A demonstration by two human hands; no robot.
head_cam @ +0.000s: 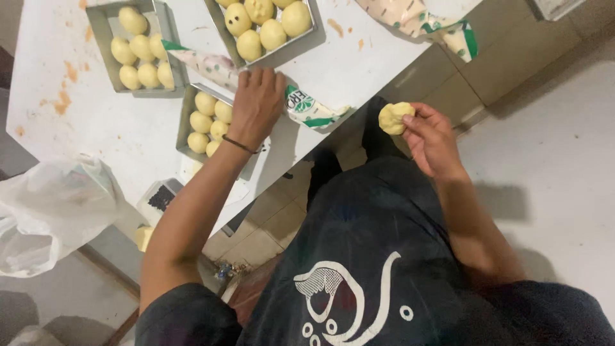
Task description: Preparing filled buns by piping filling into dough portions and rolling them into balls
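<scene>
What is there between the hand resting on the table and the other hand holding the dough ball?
In the head view, between the left hand and the dough ball in the right hand lies a green-and-white piping bag on the table edge.

Likely bakery: dough trays (102, 38), table (115, 128)

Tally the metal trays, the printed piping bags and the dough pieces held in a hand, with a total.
Metal trays: 3
Printed piping bags: 2
Dough piece in the right hand: 1
Total: 6
</scene>
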